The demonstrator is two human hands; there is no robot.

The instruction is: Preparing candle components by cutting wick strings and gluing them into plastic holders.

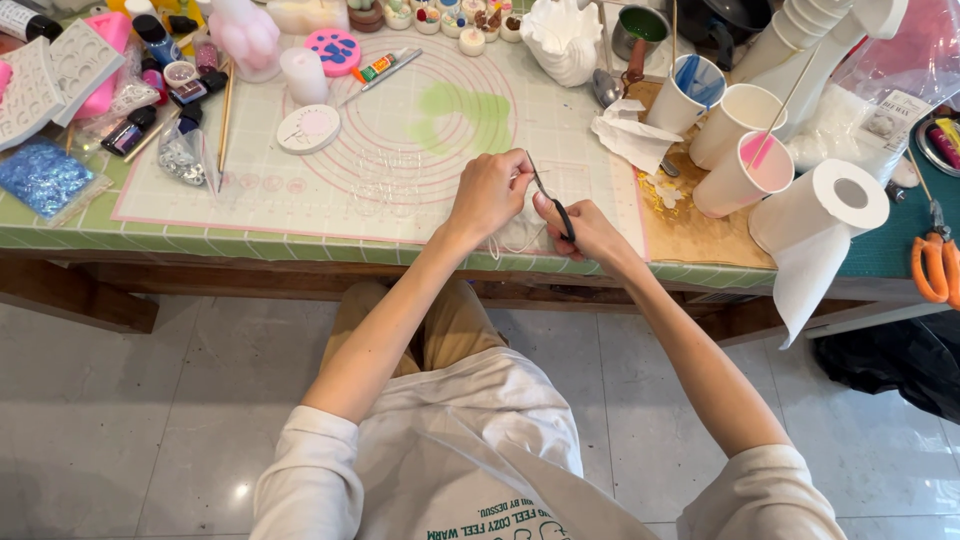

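My right hand grips small black-handled scissors, blades pointing up and left. My left hand is closed on a thin white string right at the blades; the string loops down near the table's front edge. Both hands hover over a white silicone mat printed with pink circles. A pale green patch lies on the mat beyond my hands.
Several paper cups with sticks stand at the right, beside a paper towel roll and crumpled tissue. Orange scissors lie far right. Moulds, small bottles and a blue glitter bag crowd the left. A white round mould sits on the mat.
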